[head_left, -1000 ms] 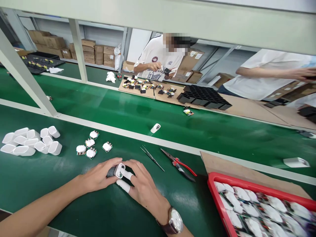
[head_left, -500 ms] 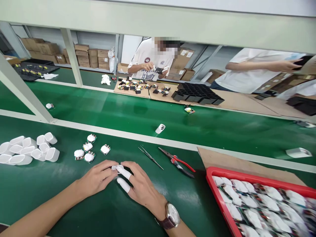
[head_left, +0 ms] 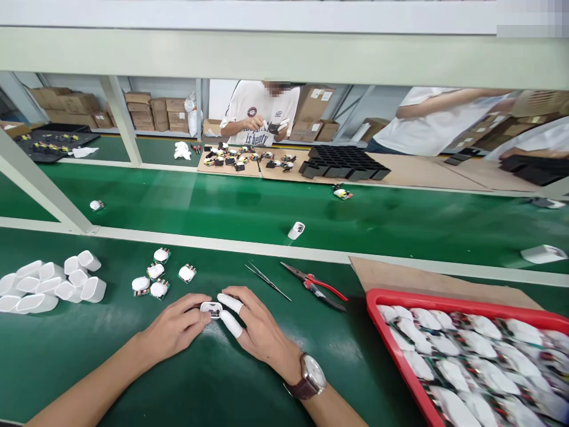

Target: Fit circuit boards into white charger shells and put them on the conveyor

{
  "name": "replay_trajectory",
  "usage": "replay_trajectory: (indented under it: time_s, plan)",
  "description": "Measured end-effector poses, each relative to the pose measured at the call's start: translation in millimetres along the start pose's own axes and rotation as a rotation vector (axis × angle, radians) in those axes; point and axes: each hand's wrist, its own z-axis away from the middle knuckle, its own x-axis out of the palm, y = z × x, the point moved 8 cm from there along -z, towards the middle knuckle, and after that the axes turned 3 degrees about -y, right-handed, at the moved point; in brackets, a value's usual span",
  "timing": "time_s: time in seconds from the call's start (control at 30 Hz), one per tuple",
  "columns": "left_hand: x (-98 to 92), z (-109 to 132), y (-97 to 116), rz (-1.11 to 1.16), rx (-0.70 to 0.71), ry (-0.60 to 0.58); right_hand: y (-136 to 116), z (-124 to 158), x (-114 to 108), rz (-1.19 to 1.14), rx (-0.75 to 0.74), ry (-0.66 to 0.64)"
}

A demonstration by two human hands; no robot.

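Between my hands is a small white plastic housing [head_left: 211, 306], its open end towards me and dark parts showing inside. My left hand [head_left: 180, 323] grips its left side between thumb and fingers. White finger cots cover the thumb and index finger of my right hand [head_left: 258, 326]; these fingertips press against the housing's right edge. Several circuit boards with white tops [head_left: 159, 289] lie beyond my left hand. A pair of tweezers [head_left: 269, 281] and red-and-black long-nose pliers [head_left: 315, 286] rest beyond my right hand.
Several empty white housings [head_left: 44, 279] stand at the left. A red tray [head_left: 377, 314] full of white-topped boards sits at the right. Past a pale rail runs a green belt [head_left: 222, 204] carrying a white housing [head_left: 296, 230]. Across it, a co-worker [head_left: 260, 112] handles a dark part.
My right index finger has moved off the housing's opening to its right edge, and the opening now shows. The view has shifted slightly, and the housing on the belt sits a little further right.
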Motion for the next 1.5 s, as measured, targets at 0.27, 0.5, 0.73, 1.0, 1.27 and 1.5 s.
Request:
replay_trajectory:
  time_s: [0.27,0.5,0.73,1.0,1.27,1.5]
  plan:
    - [1.7,1.5,-1.6,0.047,-0.005,0.004,-14.7,-4.6,10.2,0.075,-0.031,-0.071]
    - [3.1,-2.5,1.2,0.048,0.013,-0.043,-10.6,-12.0,13.9,-0.104,0.020,-0.072]
    - [4.9,-0.1,-1.2,0.025,0.000,-0.049,1.1,-11.9,15.5,-0.239,0.077,-0.088]
    - [2.8,-2.8,4.7,-0.065,0.025,-0.031,-8.1,-13.7,16.7,0.184,-0.060,-0.159]
    - [4.7,-1.8,2.1,-0.059,0.005,-0.050,-6.7,-10.0,8.8,0.076,-0.051,-0.084]
    - [4.8,-2.2,-1.9,0.074,-0.062,-0.044,5.3,-10.4,10.3,-0.151,0.040,-0.094]
